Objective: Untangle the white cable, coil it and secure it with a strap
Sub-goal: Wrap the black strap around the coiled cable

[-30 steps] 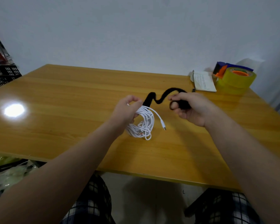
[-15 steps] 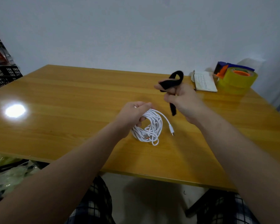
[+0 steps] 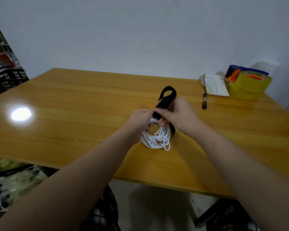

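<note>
The coiled white cable [image 3: 157, 139] hangs in a bundle just above the wooden table [image 3: 73, 114], its lower loops near the surface. My left hand [image 3: 140, 120] grips the top of the coil. My right hand [image 3: 177, 114] pinches the black strap [image 3: 167, 99] right against the left hand's fingers. One loop of the strap stands up above my hands, and its tail hangs down to the right of the coil.
A black pen [image 3: 204, 102] lies behind my right hand. At the far right corner sit a small white notebook [image 3: 214, 85] and a yellow tape roll in a blue-orange dispenser [image 3: 249, 80]. A black crate [image 3: 7, 80] stands off the table's left side.
My right hand has brought the black strap down from above and to the left, meeting the left hand at the top of the coil. The left hand keeps holding the cable.
</note>
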A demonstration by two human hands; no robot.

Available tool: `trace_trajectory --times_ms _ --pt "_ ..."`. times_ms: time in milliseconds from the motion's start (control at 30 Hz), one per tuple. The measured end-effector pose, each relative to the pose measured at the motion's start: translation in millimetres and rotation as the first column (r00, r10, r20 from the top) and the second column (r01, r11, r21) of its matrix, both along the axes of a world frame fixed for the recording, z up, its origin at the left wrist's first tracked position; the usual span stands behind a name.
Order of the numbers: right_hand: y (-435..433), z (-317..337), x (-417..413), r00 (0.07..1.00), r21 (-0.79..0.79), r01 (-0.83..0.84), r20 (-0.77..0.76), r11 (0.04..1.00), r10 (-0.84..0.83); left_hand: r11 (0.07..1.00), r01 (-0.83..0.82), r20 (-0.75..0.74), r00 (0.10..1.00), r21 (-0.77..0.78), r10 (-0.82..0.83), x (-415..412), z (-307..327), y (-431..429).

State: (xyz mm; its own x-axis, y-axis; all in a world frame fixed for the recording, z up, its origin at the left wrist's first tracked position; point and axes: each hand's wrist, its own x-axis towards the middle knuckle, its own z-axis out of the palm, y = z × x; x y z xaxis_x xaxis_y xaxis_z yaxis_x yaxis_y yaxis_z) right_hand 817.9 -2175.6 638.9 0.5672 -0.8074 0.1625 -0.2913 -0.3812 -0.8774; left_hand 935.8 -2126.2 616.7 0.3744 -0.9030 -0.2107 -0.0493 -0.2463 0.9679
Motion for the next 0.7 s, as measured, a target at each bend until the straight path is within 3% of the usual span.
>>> trace_trajectory --times_ms 167,367,533,700 --pt "4.3 -3.8 2.1 0.982 -0.104 -0.034 -0.188 0.994 0.014 0.996 -0.087 -0.057 0.994 0.012 0.088 3.4 -1.5 -2.6" --pt "11.1 -1.6 -4.3 1.000 -0.027 -0.026 -0.009 0.999 0.026 0.998 -0.054 -0.049 0.997 -0.010 0.054 2.4 -2.9 -3.1" --pt "14.6 5.8 -12.1 0.976 0.241 -0.075 0.218 0.968 0.021 0.999 0.011 -0.051 0.999 0.030 -0.010 2.4 -5.0 2.5" --pt "9.0 11.1 -14.7 0.981 0.302 -0.130 0.179 0.944 0.078 0.999 0.023 -0.068 0.997 0.046 -0.020 2.9 -7.8 5.6"
